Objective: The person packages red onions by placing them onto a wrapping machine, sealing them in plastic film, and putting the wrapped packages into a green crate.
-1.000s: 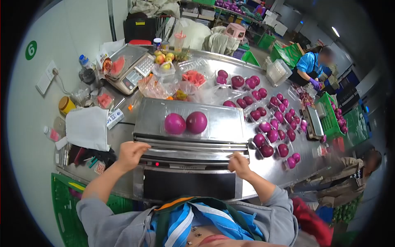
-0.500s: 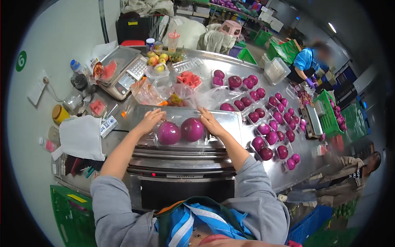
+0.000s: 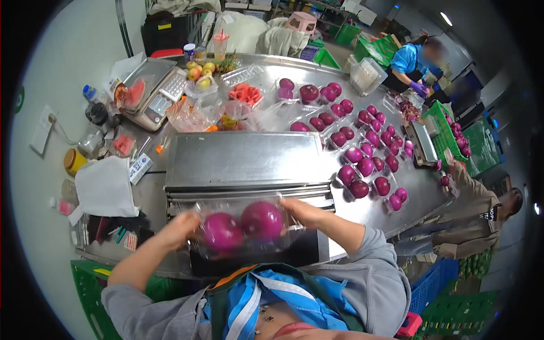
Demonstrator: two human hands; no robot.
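Both of my hands hold a clear plastic tray (image 3: pixel 243 248) with two large red onions (image 3: pixel 263 221) in it, close to my body. My left hand (image 3: pixel 182 228) grips the tray's left end, blurred by motion. On the opposite end, my right hand (image 3: pixel 303 213) has its fingers closed around the edge. Shiny clear film shows over the onions. The tray hangs over the front of a wrapping machine, whose bare metal plate (image 3: pixel 243 161) and rollers lie just beyond it.
Several trays of red onions (image 3: pixel 358 188) stand on the steel table to the right. A weighing scale (image 3: pixel 152 107), apples (image 3: pixel 198 72) and cut watermelon (image 3: pixel 245 94) lie at back left. A co-worker in blue (image 3: pixel 408 62) works at back right; another person (image 3: pixel 470 209) stands at right.
My hands have lifted the tray of onions off the machine's plate and drawn it toward my body. At right, the person in brown now reaches an arm toward the table.
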